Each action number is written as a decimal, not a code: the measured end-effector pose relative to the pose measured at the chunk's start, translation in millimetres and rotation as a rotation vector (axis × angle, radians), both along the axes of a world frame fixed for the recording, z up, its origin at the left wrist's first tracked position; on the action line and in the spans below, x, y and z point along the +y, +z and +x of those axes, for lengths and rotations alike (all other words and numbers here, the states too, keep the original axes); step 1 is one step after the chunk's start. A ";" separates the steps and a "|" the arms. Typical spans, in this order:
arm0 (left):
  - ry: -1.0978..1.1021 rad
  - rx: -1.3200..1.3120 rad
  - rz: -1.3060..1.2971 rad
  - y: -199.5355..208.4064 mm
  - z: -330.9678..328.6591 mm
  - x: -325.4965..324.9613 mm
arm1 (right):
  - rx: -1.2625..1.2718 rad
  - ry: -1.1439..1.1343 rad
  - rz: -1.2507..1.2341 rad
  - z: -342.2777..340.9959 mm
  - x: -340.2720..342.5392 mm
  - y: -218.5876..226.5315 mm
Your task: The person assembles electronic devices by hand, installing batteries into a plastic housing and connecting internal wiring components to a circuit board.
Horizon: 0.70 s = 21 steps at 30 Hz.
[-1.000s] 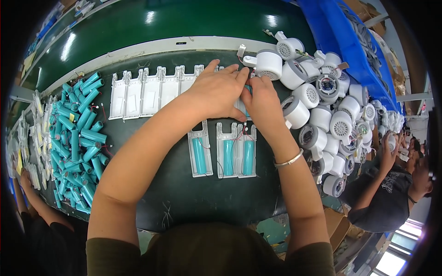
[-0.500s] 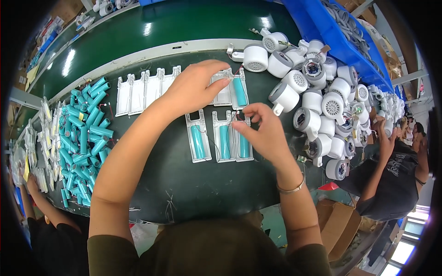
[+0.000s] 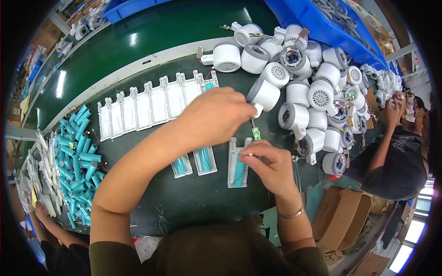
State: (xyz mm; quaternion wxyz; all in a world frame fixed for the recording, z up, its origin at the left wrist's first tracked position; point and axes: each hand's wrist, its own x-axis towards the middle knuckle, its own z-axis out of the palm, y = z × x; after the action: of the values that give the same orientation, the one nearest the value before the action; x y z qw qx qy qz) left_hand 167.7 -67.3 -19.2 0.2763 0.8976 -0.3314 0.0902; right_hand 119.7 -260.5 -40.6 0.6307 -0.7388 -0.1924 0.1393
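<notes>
I wear a smooth, shiny metal bangle (image 3: 293, 215). The white housings (image 3: 265, 95) look like smooth plastic; the green surface (image 3: 184, 27) gleams glossy.

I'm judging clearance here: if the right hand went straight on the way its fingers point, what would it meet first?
Probably the white case holding a teal battery: in this view, the right hand overlaps its edge. Height is unclear, so the hand might pass above it.

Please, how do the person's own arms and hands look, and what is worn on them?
The left hand and right hand are ungloved. The sleeves are short, plain and dark olive. A thin silver bangle circles the right wrist.
</notes>
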 end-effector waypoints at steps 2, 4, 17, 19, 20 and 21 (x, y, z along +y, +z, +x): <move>-0.051 -0.093 0.179 -4.3 -0.2 -10.7 | -0.086 -0.001 -0.067 0.3 -9.2 2.7; -0.130 -0.224 0.366 -9.5 -3.9 -20.2 | 0.071 -0.078 -0.064 -3.6 -11.8 0.8; 0.006 -0.213 0.301 -43.2 -21.9 -47.3 | 0.058 -0.279 0.009 -22.5 -45.6 -17.9; 0.065 -0.041 0.065 -30.3 -31.8 -41.1 | 0.051 -0.272 -0.001 -19.5 -34.9 -14.0; 0.074 -0.037 0.071 -26.0 -38.3 -40.5 | 0.025 -0.283 -0.014 -18.9 -30.5 -13.2; 0.046 0.008 0.005 -21.5 -43.9 -40.5 | -0.003 -0.293 -0.029 -17.0 -26.8 -12.1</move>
State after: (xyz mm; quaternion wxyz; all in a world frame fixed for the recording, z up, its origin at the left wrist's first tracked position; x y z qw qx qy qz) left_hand 123.8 -107.7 -40.6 0.2731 0.9061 -0.3097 0.0921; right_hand 102.6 -287.3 -52.7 0.6331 -0.7683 -0.0815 0.0475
